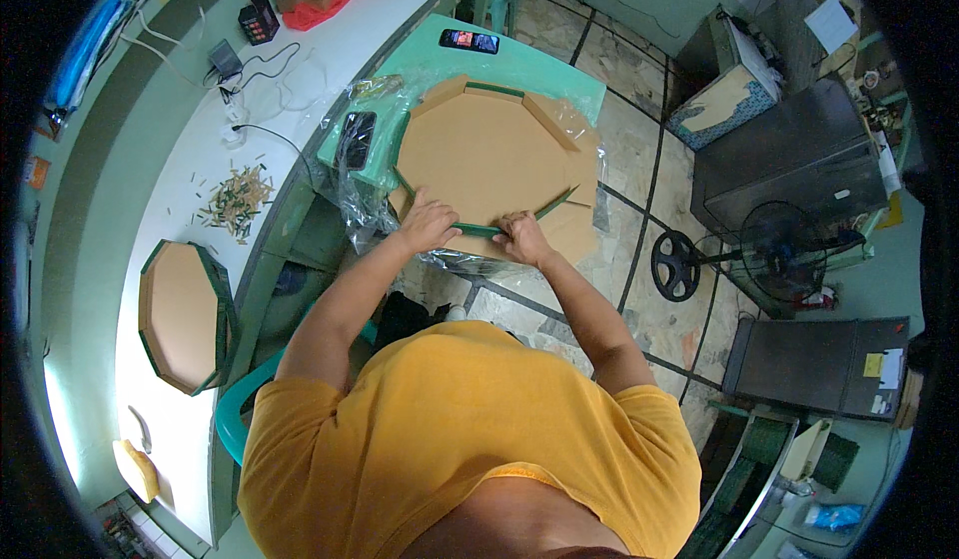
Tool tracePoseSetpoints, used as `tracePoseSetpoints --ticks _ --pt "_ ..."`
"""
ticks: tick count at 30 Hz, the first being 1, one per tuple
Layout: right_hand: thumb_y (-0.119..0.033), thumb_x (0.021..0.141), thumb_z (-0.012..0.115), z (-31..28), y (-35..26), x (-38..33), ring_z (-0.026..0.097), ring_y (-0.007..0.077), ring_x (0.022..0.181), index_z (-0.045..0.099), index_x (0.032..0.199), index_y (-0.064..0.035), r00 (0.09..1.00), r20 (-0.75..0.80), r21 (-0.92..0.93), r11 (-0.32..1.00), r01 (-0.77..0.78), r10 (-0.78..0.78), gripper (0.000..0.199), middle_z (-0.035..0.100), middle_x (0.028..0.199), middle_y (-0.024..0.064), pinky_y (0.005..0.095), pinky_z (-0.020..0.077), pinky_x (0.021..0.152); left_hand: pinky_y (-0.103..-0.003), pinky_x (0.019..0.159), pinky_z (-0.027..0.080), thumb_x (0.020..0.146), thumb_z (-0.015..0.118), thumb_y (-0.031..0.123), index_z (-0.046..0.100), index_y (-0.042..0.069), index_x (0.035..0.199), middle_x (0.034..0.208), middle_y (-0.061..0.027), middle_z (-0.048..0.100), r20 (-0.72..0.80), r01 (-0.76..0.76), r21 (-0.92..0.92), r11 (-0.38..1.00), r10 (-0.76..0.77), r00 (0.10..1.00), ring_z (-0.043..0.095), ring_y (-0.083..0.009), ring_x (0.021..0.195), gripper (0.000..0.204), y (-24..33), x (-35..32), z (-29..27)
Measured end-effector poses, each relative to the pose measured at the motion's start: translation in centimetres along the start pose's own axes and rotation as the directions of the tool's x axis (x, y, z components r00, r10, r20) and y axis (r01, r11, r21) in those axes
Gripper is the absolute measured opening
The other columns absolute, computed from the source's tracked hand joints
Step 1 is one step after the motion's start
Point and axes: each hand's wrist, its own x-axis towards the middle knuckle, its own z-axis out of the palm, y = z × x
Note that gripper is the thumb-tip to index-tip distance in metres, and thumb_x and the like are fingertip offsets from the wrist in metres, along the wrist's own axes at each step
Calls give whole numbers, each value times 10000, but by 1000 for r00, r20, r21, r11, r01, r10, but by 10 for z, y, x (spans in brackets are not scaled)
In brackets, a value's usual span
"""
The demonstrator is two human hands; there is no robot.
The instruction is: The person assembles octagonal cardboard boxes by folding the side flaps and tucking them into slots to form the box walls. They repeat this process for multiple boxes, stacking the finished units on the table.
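A flat sheet of brown cardboard, cut in a many-sided shape, lies in front of me with some side flaps folded up. The raised edges are green. At its near side, my left hand grips the left end of a folded-up flap with a green edge. My right hand is closed on the right end of that same flap, its fingers pinched together. A slanting green-edged flap stands just beyond my right hand. The undersides of my fingers are hidden.
The cardboard rests on a green table with crumpled clear plastic and two phones, one dark and one lit. On the white counter at left are a finished-looking octagonal tray, small scraps and cables. A fan stands at right.
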Motion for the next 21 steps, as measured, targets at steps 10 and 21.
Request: tracePoseSetpoints --ticks 10,21 --pt "-187 630 705 -27 -67 26 621 306 868 631 819 -55 963 -195 -234 962 140 -188 242 647 845 112 410 481 792 -347 584 496 902 650 303 545 56 1027 1049 -102 598 520 304 -853 -425 -627 580 621 -158 840 297 54 -22 -20" --pt "-326 819 718 -204 -41 -5 459 334 1258 447 1377 10 466 -861 104 969 -224 201 706 481 1363 202 426 350 1045 -451 824 543 904 611 151 429 8 1290 1181 -109 581 181 -5 -971 -241 -741 647 599 -262 1073 450 -41 -34 -59"
